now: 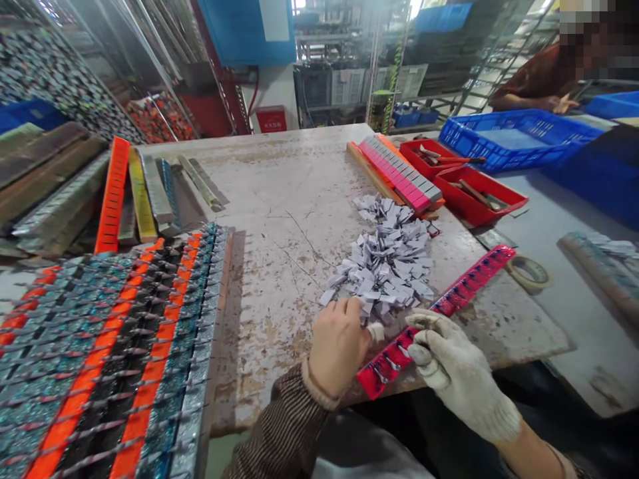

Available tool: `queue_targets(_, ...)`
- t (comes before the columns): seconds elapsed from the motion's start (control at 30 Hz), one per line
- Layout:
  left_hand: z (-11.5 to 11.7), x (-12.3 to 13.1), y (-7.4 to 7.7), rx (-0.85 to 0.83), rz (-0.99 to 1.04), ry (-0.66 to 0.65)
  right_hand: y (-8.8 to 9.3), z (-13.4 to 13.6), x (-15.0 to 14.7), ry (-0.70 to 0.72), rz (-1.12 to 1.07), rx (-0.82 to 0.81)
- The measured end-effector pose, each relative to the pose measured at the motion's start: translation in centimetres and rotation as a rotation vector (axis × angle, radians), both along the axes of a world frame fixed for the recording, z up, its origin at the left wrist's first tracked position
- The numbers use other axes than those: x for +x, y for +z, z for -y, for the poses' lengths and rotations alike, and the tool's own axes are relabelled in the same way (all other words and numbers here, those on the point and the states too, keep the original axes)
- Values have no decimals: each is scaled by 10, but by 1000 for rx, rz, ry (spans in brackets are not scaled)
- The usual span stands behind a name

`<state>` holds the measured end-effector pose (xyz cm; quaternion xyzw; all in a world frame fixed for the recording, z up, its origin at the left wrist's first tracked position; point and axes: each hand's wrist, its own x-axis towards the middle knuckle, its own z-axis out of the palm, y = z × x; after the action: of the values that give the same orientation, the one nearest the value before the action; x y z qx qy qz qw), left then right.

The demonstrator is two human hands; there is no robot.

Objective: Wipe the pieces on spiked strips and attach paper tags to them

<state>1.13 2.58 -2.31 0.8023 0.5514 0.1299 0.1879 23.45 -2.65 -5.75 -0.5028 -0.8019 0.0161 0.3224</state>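
Observation:
My left hand (338, 346) is bare and curled, its fingertips reaching into the near edge of a heap of small pale folded paper tags (387, 256); what it pinches is hidden. My right hand (452, 372) wears a white knit glove and its fingers close round the near end of a long red strip of packed items (439, 309). This strip lies slanted across the worn table (279, 199), running from my hands toward the right edge.
Rows of glittery and orange strips (110, 359) fill the left. A pink strip stack (399, 173), red trays (474, 193) and a blue crate (514, 136) sit at the far right. A tape roll (529, 271) lies right. Another person (544, 80) works beyond.

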Motion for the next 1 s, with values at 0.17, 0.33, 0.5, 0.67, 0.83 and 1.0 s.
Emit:
queue_targets(0.17, -24, 30, -15, -2, -54, 24, -3, 6, 10, -60, -70, 32)
queue_targets(0.33, -25, 30, -26, -26, -43, 64, 2, 4, 12, -74, -93, 57)
queue_targets(0.5, -24, 37, -28, -30, 4, 63, 13, -1, 5, -40, -102, 92)
queue_targets(0.67, -21, 27, -28, -42, 93, 110, 16, -2, 10, -60, -81, 107)
queue_targets(0.83, -12, 1, -19, -198, 565, 106, 14, -15, 7, -114, -21, 119)
queue_targets(1.0, 3, -6, 3, -451, 923, -133, 22, -30, -13, -17, -121, -17)
